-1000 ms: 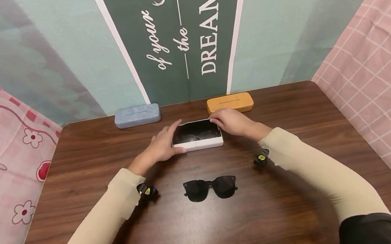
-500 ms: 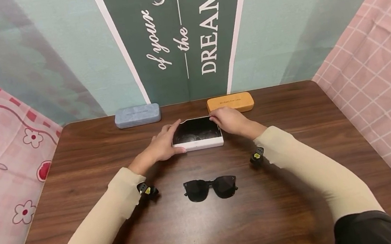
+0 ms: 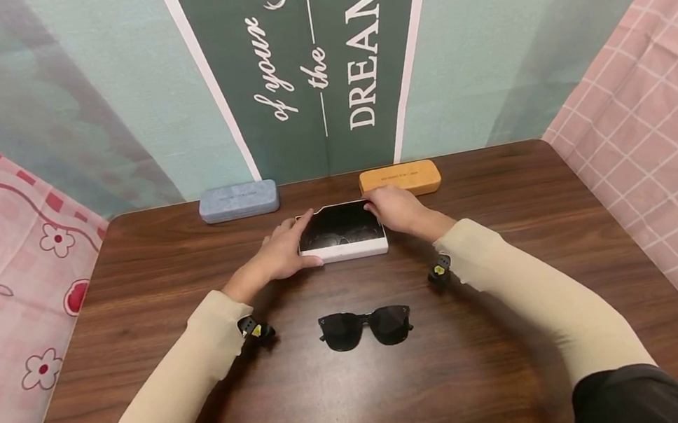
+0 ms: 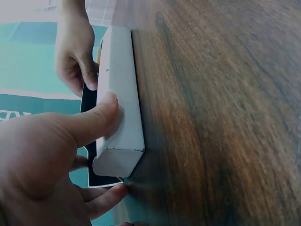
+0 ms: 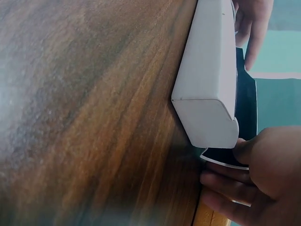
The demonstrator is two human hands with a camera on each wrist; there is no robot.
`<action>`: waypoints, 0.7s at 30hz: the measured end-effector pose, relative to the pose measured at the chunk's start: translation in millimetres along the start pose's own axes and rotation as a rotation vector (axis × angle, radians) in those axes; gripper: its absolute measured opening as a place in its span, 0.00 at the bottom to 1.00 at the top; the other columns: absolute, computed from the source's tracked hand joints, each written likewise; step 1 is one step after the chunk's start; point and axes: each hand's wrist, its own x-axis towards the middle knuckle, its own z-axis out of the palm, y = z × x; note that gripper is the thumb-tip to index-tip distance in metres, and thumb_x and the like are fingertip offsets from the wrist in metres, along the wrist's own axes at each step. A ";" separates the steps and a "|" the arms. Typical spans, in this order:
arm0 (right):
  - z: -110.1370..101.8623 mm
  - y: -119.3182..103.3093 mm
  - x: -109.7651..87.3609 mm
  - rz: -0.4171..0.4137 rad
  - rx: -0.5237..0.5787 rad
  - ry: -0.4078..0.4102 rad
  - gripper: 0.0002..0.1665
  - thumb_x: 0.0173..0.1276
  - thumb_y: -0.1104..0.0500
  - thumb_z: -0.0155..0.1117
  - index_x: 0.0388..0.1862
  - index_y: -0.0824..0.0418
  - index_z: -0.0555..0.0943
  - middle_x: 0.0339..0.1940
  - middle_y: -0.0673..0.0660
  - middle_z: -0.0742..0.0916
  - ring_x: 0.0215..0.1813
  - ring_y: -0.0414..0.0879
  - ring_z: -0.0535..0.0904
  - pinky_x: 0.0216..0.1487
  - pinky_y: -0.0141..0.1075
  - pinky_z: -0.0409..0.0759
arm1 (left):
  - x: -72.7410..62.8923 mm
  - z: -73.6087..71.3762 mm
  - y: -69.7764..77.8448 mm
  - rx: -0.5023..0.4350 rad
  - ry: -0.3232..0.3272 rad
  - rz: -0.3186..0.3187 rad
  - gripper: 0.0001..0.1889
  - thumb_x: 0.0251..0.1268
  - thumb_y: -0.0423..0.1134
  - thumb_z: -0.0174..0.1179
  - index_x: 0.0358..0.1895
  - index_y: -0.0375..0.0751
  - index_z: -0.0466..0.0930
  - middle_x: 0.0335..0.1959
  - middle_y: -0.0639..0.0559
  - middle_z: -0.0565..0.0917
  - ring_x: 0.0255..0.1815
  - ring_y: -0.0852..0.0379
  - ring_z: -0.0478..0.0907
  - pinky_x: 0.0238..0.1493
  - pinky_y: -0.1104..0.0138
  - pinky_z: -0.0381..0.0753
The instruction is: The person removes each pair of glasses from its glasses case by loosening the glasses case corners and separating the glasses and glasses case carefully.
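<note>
While the left hand (image 3: 277, 254) grips the box (image 3: 347, 251) at its left end, thumb across the front, the right hand (image 3: 404, 209) pinches the dark flap (image 3: 343, 218) behind it; each grip closed. Box sits on the tabletop (image 3: 393, 395), toward the back. Yellow case (image 3: 404, 176) just behind the right hand, partly covered by it; blue case (image 3: 239, 202) farther left. Sunglasses (image 3: 342, 332) apart, in front. Box white, smooth, crisp-edged; flap black inside, thin. Both cases oblong, corners rounded. Tabletop brown, wood-grained, sheen at front.
</note>
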 end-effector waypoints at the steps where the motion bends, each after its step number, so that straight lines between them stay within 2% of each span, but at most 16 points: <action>1: 0.6 -0.1 0.5 0.003 -0.008 -0.004 0.10 0.78 0.62 0.57 0.48 0.65 0.84 0.40 0.60 0.88 0.46 0.56 0.85 0.49 0.52 0.81 | 0.0 0.0 0.4 0.000 -0.003 -0.003 0.55 0.62 0.54 0.71 0.84 0.46 0.45 0.76 0.29 0.59 0.76 0.34 0.58 0.70 0.36 0.58; 13: 2.2 0.5 2.5 -0.011 -0.027 -0.013 0.12 0.75 0.63 0.59 0.51 0.67 0.83 0.44 0.63 0.89 0.50 0.58 0.85 0.52 0.53 0.81 | -0.2 0.3 -0.7 -0.002 -0.003 -0.010 0.54 0.61 0.54 0.72 0.83 0.46 0.47 0.76 0.29 0.61 0.76 0.34 0.58 0.70 0.37 0.59; 21: -0.6 3.6 2.3 -0.002 -0.013 -0.047 0.20 0.73 0.60 0.61 0.60 0.68 0.81 0.53 0.65 0.87 0.56 0.59 0.83 0.57 0.53 0.80 | -1.4 -5.7 1.0 0.017 -0.022 -0.011 0.54 0.60 0.56 0.72 0.83 0.46 0.48 0.75 0.31 0.62 0.75 0.33 0.59 0.68 0.35 0.60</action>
